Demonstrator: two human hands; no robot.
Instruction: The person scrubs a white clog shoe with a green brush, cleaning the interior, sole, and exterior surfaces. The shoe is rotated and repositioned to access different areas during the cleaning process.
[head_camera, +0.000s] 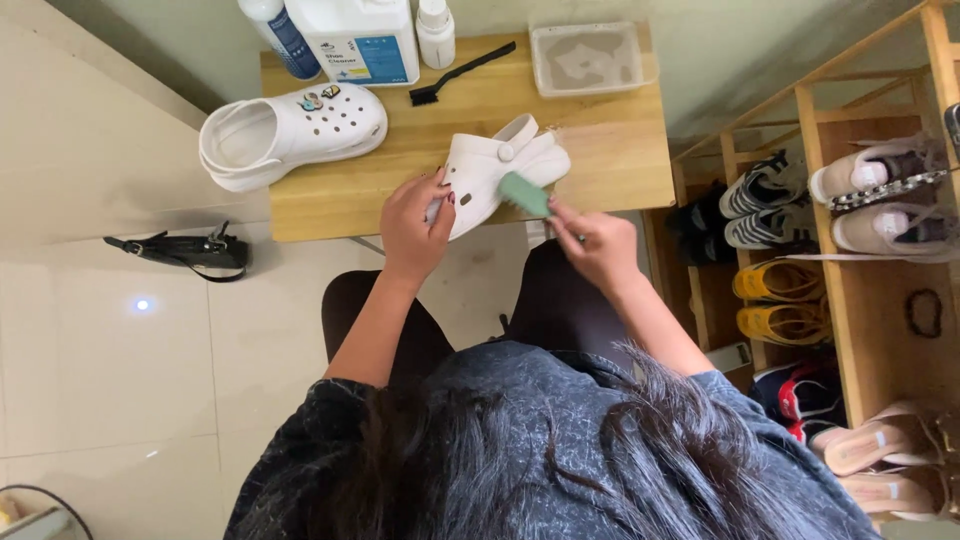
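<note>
The white clog (495, 170) I'm cleaning sits tilted at the near edge of the small wooden table (610, 150), its strap end pointing away from me and its body half over the table's front. My left hand (415, 225) is wrapped around its near side, fingers curled shut on the shoe to steady it, wrist bent up from my knee. My right hand (598, 245) is closed on the handle of a green brush (525, 193), whose head lies against the clog's right flank; that forearm comes in low from the right. As I judge it, I'm in the scrubbing step, working the side wall, and the next stroke calls for a firm grip from my left so the shoe doesn't slide off the edge, and for turning it to reach the parts not yet brushed. Further back on the table lies the other white clog (290, 135), on its side, with a black brush (460, 72), a clear plastic tray (588, 58) and cleaner bottles (355, 35) behind. A wooden shoe rack (850, 290) stands to my right.
</note>
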